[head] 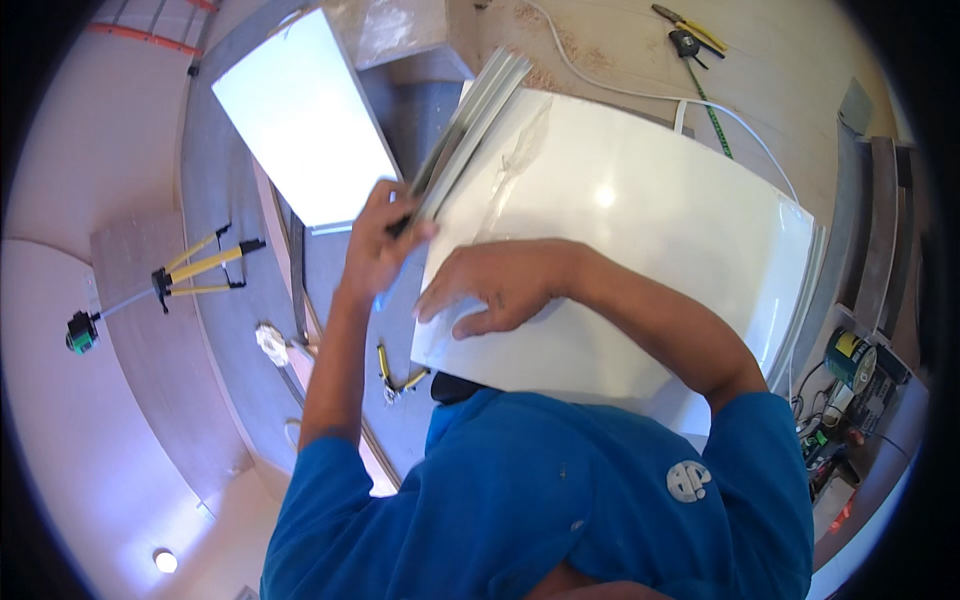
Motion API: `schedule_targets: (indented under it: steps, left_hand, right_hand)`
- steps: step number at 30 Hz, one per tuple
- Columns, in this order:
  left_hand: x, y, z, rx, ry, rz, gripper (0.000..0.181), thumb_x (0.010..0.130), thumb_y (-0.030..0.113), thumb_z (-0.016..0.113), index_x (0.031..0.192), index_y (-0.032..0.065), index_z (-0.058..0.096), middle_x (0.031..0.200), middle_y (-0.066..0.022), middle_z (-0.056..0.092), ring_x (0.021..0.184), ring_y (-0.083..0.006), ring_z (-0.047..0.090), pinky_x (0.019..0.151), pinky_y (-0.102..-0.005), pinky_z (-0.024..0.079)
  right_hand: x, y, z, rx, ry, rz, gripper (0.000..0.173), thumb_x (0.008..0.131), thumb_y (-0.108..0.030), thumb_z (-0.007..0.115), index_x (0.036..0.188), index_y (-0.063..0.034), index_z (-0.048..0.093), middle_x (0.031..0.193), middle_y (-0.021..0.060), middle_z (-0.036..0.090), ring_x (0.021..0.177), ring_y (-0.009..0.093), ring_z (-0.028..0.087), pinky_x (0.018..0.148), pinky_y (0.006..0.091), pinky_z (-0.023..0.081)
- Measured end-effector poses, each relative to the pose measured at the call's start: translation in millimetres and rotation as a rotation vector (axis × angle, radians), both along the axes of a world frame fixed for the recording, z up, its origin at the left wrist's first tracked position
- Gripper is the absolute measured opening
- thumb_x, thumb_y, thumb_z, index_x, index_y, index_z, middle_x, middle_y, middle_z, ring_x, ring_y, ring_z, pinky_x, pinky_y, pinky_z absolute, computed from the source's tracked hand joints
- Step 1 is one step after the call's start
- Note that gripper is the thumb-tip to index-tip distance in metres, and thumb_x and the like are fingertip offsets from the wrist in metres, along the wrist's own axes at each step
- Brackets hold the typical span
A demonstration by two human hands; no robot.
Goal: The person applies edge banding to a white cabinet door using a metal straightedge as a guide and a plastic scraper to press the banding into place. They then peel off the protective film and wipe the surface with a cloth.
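Observation:
A large glossy white panel (637, 180) lies before me, with a ribbed metal profile (480, 112) along its far left side. At that side, my left hand (382, 236) is curled around a slim blue and black object (397, 226), mostly hidden and blurred. The fingers of this hand are close to the near end of the profile. My right hand (499, 289) rests palm down on the panel near its left edge, fingers apart and holding nothing. A wrinkled strip of clear film (514, 161) clings to the panel.
A second white panel (307, 127) stands at upper left. A yellow tripod (202, 266) carries a green laser level (81, 334). Yellow-handled pliers (390, 382) lie on the floor. More pliers (694, 26) and a tape measure (684, 43) lie beyond the panel. Cables and tools (832, 420) crowd the right.

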State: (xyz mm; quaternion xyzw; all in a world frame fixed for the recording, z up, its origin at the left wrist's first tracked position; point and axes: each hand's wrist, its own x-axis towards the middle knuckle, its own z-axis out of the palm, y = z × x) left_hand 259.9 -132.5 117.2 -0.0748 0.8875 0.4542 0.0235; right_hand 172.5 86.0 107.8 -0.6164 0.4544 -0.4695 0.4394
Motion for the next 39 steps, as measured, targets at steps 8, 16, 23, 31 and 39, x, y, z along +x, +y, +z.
schedule_targets:
  steps: [8,16,23,31,39]
  left_hand:
    - [-76,6,-22,0.182,0.185,0.051,0.041,0.09,0.032,0.08,0.092,-0.006,0.064,0.099,-0.0064,0.054,0.089,-0.018,0.051,0.081,-0.031,0.043]
    - [21,6,-4,0.096,-0.001,-0.009,0.048,0.083,0.035,0.089,0.106,-0.0042,0.076,0.102,-0.0081,0.058,0.098,-0.0214,0.058,0.081,-0.0317,0.045]
    - [-124,-20,-14,-0.229,0.206,0.045,0.036,0.091,0.029,0.081,0.108,-0.0033,0.075,0.105,-0.0082,0.064,0.099,-0.0209,0.062,0.09,-0.0323,0.048]
    - [-11,-73,-37,0.137,-0.024,0.601,0.034,0.095,0.032,0.08,0.105,0.0004,0.07,0.074,-0.0035,0.062,0.065,-0.0131,0.058,0.062,-0.0297,0.048]
    - [99,-62,-169,0.08,-0.135,0.573,0.038,0.09,0.03,0.086,0.104,-0.0021,0.074,0.098,-0.0081,0.067,0.088,-0.0192,0.059,0.083,-0.0346,0.05]
  right_hand:
    - [5,3,11,-0.023,0.096,0.028,0.039,0.092,-0.014,0.072,0.13,-0.0016,0.071,0.135,0.0151,0.071,0.126,0.033,0.064,0.114,0.0432,0.046]
    - [-6,9,7,0.104,0.075,-0.023,0.037,0.092,-0.013,0.072,0.128,-0.0039,0.072,0.135,0.0138,0.071,0.128,0.032,0.063,0.114,0.0427,0.046]
    - [0,7,13,-0.024,0.065,-0.086,0.038,0.092,-0.013,0.069,0.128,-0.0023,0.073,0.133,0.015,0.072,0.129,0.033,0.064,0.115,0.0429,0.044]
    - [-4,25,-1,0.043,0.932,-0.454,0.054,0.107,-0.04,0.055,0.151,-0.0083,0.055,0.17,0.0063,0.039,0.159,0.024,0.032,0.13,0.0519,0.023]
    - [-122,4,-31,0.201,1.222,-0.678,0.057,0.111,-0.04,0.042,0.157,-0.0058,0.047,0.169,0.0089,0.04,0.158,0.029,0.032,0.13,0.0537,0.022]
